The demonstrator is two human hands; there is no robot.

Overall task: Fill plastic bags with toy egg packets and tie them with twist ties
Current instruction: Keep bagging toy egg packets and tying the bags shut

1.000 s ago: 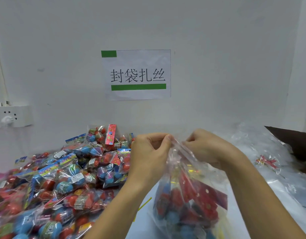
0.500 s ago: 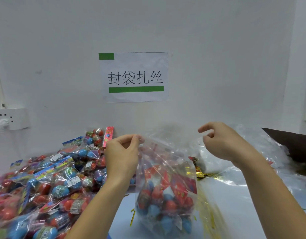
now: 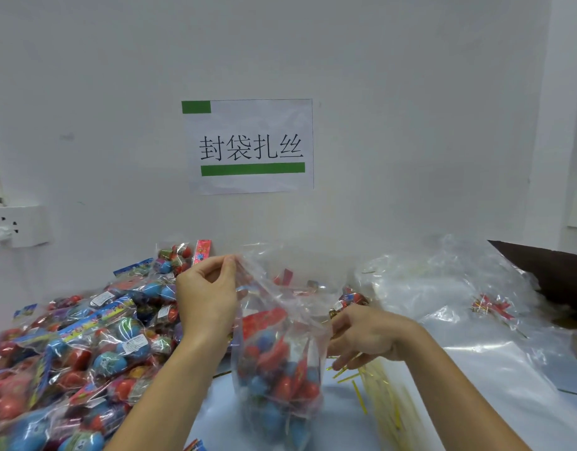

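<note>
You had the bag [image 3: 277, 346] standing on the desk [image 3: 476, 385], loaded with egg packets, with only your left hand [image 3: 206, 299] pinching one top corner of it between thumb and fingers. Your right hand [image 3: 365, 336] was down just right of the bag, fingers loosely spread and reaching toward the ties [image 3: 378, 395] scattered there; I couldn't tell if it had actually caught one.

The risk, as I saw it: the mouth was wide open and held at a single corner, so the bag could easily slump or tip right and spill packets onto the ties. The film also looked slippery, so the pinch could slide off under the weight. And those ties were thin and lay in a messy heap, so you could have grabbed several, or none. The pile [image 3: 69, 336] left of the bag sat close enough to snag your forearm.
</note>
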